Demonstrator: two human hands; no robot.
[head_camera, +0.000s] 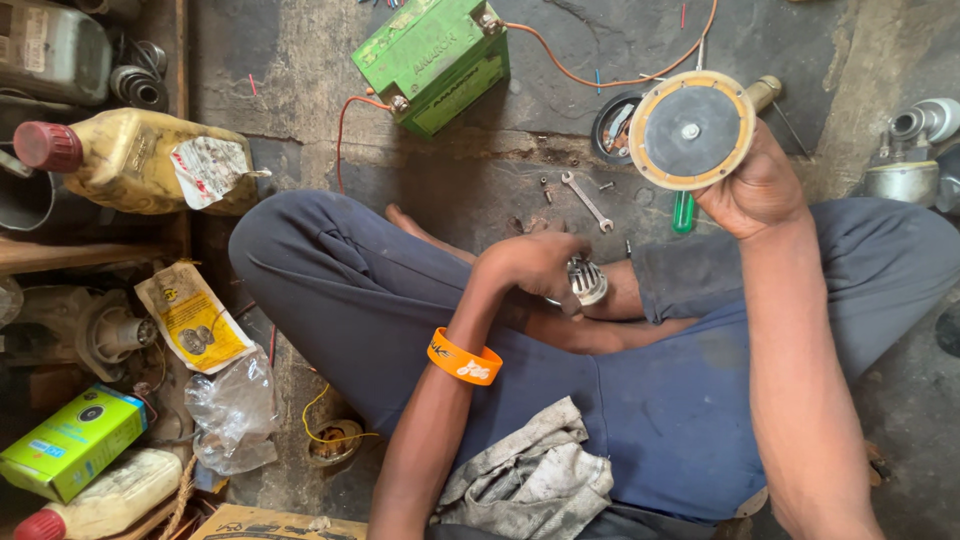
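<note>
I sit cross-legged on the floor in dark blue trousers. My right hand (755, 190) is raised and holds up a round disc-shaped part (692, 130) with a tan rim, a dark face and a bolt in its centre. My left hand (532, 265), with an orange wristband (463, 360) on its wrist, rests low by my ankle and closes over a small ribbed chrome part (587, 279). A small silver spanner (587, 201) lies on the floor between the two hands, with a few loose screws (546, 188) near it.
A green battery (432, 60) with orange wires stands at the top centre. A screwdriver with a green handle (683, 211) lies under the disc. A yellow oil bottle (135, 160), packets, a green box (70, 441) and a plastic bag crowd the left. A grey rag (530, 478) lies on my lap.
</note>
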